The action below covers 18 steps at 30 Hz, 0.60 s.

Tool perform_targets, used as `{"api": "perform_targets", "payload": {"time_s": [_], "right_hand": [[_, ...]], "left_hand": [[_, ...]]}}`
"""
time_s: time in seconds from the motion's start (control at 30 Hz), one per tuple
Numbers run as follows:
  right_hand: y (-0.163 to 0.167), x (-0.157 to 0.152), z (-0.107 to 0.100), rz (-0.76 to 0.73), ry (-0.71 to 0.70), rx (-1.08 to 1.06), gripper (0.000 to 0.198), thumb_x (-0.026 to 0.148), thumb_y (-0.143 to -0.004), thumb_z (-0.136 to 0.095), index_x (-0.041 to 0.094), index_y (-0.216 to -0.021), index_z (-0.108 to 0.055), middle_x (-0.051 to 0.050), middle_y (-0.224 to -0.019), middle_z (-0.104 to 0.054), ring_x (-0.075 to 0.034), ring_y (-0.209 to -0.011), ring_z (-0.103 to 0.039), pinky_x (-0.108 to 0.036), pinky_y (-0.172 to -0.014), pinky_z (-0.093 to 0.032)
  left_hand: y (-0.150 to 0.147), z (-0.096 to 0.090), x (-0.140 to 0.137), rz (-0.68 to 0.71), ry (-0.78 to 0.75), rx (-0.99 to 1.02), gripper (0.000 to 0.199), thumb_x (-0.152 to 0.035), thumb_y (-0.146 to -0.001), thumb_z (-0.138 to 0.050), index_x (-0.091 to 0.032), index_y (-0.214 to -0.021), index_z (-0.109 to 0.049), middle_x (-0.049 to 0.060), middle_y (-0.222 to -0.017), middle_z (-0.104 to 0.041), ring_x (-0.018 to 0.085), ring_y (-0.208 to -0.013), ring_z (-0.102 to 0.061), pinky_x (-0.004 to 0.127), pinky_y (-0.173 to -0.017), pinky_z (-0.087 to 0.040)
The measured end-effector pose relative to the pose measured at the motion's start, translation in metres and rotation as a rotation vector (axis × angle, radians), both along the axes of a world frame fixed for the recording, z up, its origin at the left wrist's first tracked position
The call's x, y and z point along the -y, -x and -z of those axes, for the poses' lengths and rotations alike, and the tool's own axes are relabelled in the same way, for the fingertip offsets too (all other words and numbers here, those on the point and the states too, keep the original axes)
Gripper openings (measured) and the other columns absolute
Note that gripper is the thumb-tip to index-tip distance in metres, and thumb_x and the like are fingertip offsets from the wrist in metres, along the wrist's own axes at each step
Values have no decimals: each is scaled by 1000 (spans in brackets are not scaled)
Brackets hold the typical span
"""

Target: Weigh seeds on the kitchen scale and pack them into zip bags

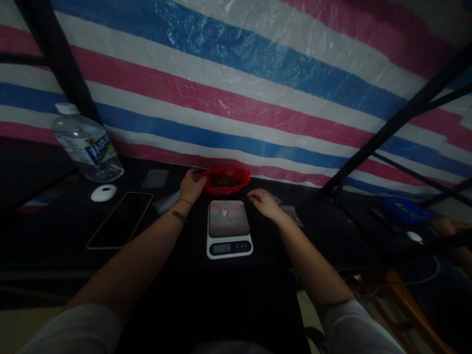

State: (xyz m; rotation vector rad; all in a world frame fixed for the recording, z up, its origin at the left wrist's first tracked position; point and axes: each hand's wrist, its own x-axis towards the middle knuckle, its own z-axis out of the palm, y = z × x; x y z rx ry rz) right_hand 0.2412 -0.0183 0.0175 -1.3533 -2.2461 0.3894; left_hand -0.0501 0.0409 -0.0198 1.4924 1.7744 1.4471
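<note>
A red plastic bag (pixel 243 183) lies open against the striped sheet, with small dark brown grains (pixel 224 181) inside. My left hand (pixel 192 185) is closed on its left edge. Just right of the bag, over the table, my right hand (pixel 264 202) has its fingers curled together, the tips bent towards the thumb; whatever they may pinch is too small to see. Between my forearms stands a white kitchen scale (pixel 229 247) with a lit display too blurred to read. On its reflective pan (pixel 236 223) rests a small clear object (pixel 223 212), perhaps a little cup.
Left on the black table (pixel 184 246) are a phone (pixel 121 221), a white mouse-shaped object (pixel 103 193), a large clear bottle (pixel 88 147) and a flat clear packet (pixel 155 179). Small packets (pixel 292 214) lie beside my right wrist. Another person's hand (pixel 444 225) shows far right, near a blue item (pixel 405 210).
</note>
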Motion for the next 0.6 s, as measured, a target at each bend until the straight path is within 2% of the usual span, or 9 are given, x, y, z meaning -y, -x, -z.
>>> {"api": "perform_targets", "payload": {"time_s": [0.07, 0.17, 0.23, 0.3, 0.4, 0.6], "right_hand": [[16, -19, -6, -52, -98, 93, 34, 11, -84, -47, 16, -115, -61, -10, -119, -60, -18, -110, -54, -33, -98, -40], [40, -41, -12, -51, -112, 291, 48, 9, -82, -50, 17, -129, -54, -11, -131, -53, -20, -115, -53, -31, -99, -41], [52, -51, -14, -16, -88, 423, 46, 13, -83, -51, 18, -129, -55, -11, -131, -54, -22, -112, -56, -31, -95, -44], [59, -55, -16, 16, -69, 525, 36, 17, -87, -49, 19, -120, -62, -11, -124, -59, -23, -107, -59, -31, -90, -46], [62, -48, -21, 22, -82, 590, 29, 21, -91, -44, 20, -107, -68, -10, -110, -66, -23, -100, -62, -31, -84, -47], [56, -5, -30, -66, -146, 555, 27, 22, -92, -44, 20, -102, -69, -9, -104, -68, -21, -99, -61, -29, -84, -45]], "left_hand": [[1, -2, 1, -9, 9, -9, 52, -36, -73, -63, -14, -119, -56, 11, -106, -68, 24, -97, -64, 34, -88, -49], [2, -5, 4, -22, 24, -25, 51, -35, -72, -64, -15, -118, -56, 11, -104, -68, 23, -95, -65, 34, -88, -49], [2, -7, 6, -13, 23, -24, 51, -36, -72, -65, -15, -118, -55, 11, -103, -68, 23, -94, -65, 34, -87, -49], [2, -9, 8, -3, 8, -21, 51, -36, -73, -64, -15, -118, -55, 10, -102, -69, 23, -93, -65, 34, -86, -49], [2, -10, 9, -5, -17, -34, 51, -37, -74, -63, -16, -119, -54, 10, -103, -68, 23, -94, -65, 34, -87, -49], [3, -8, 7, -26, 6, -76, 51, -39, -74, -62, -16, -120, -54, 10, -105, -68, 24, -96, -65, 34, -86, -49]]}}
